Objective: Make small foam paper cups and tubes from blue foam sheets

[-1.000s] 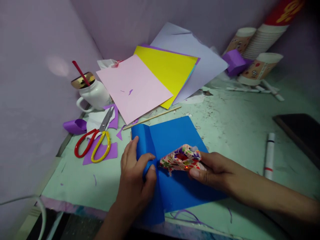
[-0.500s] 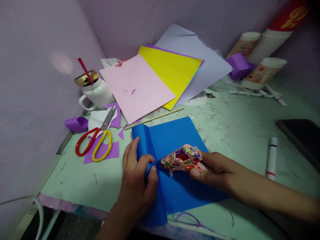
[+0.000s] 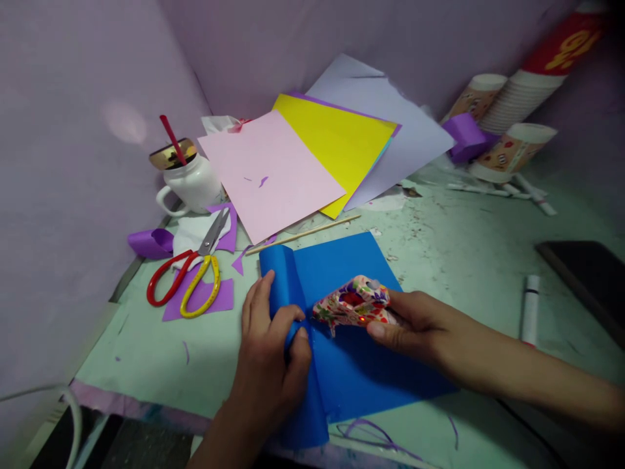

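Observation:
A sheet of blue paper (image 3: pixel 351 254) lies on the table, its left side rolled into a loose tube. My left hand (image 3: pixel 273 345) is closed on that roll, fingers over its far side and thumb near the seam. In my right hand (image 3: pixel 415 326) is a glue gun (image 3: pixel 351 301) with a floral pattern and a small lit orange-red light. Its nozzle points left and sits close to the line where the roll meets the flat paper; whether it touches cannot be made out. The trigger fingers are hidden behind the gun.
Left of the paper lie scissors (image 3: pixel 208 244) on purple scraps (image 3: pixel 215 296), near a white mug (image 3: pixel 190 185). A thin wooden stick (image 3: pixel 303 234) and pink paper (image 3: pixel 273 176) lie beyond. At right are a marker (image 3: pixel 530 306), a dark phone-like object (image 3: pixel 586 273) and paper cups (image 3: pixel 512 153).
The glue gun has moved slightly away from me along the seam. My left hand keeps its hold on the roll. The camera view has shifted a little.

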### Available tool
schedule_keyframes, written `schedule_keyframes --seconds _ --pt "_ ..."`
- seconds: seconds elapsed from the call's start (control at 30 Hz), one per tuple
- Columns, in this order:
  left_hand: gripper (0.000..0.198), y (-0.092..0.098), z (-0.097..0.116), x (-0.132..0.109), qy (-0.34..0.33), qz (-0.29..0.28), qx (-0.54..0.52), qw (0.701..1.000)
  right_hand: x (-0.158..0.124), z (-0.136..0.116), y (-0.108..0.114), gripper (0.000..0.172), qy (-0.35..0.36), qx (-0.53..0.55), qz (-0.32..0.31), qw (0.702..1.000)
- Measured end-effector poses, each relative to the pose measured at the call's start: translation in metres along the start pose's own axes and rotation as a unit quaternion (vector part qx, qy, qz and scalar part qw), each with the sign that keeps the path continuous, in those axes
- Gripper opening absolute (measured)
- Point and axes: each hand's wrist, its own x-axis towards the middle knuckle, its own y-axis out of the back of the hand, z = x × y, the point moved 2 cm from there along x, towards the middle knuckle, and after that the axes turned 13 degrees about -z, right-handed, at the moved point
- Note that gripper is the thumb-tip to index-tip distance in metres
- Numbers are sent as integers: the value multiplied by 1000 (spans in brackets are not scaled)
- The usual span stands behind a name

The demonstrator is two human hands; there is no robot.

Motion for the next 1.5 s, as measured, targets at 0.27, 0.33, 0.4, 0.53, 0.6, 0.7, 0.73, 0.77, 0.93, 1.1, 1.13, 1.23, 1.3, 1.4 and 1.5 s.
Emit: schedule_keyframes --seconds 0.27,0.33,0.4,0.53,0.6,0.7,0.73,0.77,0.93,1.1,1.13,1.23,1.3,1.4,1.5 --pt "15 -1 -3 -1 1 -4 6 1000 6 -8 6 47 -27 -23 28 999" --pt "15 -2 -3 -1 4 -1 5 1000 8 -10 7 47 -40 -26 33 998" --pt "15 -2 -2 -1 2 1 7 1000 9 -12 8 47 -42 -25 34 998" --pt "16 -3 1 -1 7 10 -3 1000 14 -17 11 45 -20 -16 34 999" --pt "16 -3 3 -1 15 20 -15 1000 16 -19 12 45 -25 -20 35 999" --pt "16 -3 5 0 15 24 -21 999 20 -22 15 45 -32 -27 43 998" --pt "16 -3 5 0 15 24 -22 999 21 -22 16 45 -32 -29 46 998" --pt "16 -3 6 0 15 23 -23 999 22 -22 17 45 -31 -31 47 998" --pt "17 -1 7 0 16 16 -29 999 26 -26 20 41 -39 -66 69 995" --pt "16 0 7 -1 13 13 -27 999 32 -31 22 40 -33 -79 82 993" --pt "17 0 6 -1 11 12 -24 1000 33 -32 22 40 -33 -80 84 993" --pt "18 -1 5 -2 3 6 -15 1000 36 -33 24 41 -43 -81 89 992" --pt "18 -1 4 -2 3 2 -10 1000 38 -35 26 40 -50 -86 93 991" --pt "18 -1 3 -1 4 -4 -4 1000 41 -38 28 38 -51 -98 98 989" --pt "19 -1 3 -2 -1 -2 -7 1000 43 -40 29 34 -44 -97 101 989"
